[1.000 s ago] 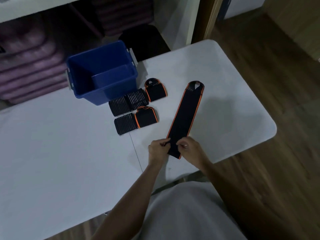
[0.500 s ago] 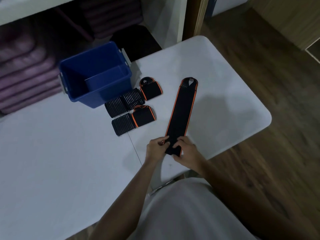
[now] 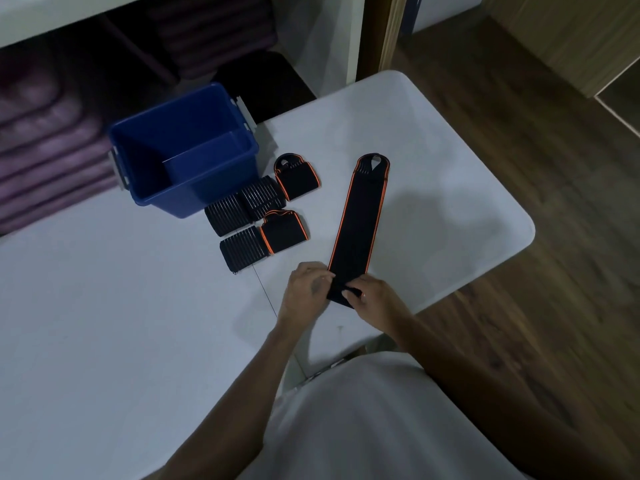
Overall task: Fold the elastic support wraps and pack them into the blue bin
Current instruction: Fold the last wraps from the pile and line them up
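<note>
A long black wrap with orange edges (image 3: 358, 223) lies stretched out on the white table (image 3: 104, 323), its looped end pointing away from me. My left hand (image 3: 306, 289) and my right hand (image 3: 372, 299) pinch its near end from either side, and that end looks turned over on itself. Several folded wraps (image 3: 263, 211) sit in a cluster just in front of the blue bin (image 3: 187, 147), some orange-trimmed, some ribbed black. The bin stands open at the table's back left, and nothing shows inside it.
The table's rounded right corner and near edge are close to my hands, with wooden floor (image 3: 519, 168) beyond. Stacked purple towels (image 3: 52, 143) fill shelves behind the bin. A dark stool or seat (image 3: 263, 84) stands behind the table.
My hands have stayed on the wrap's near end and worked it slightly further over. The view has shifted a little; the wrap, bin and folded wraps lie where they were.
</note>
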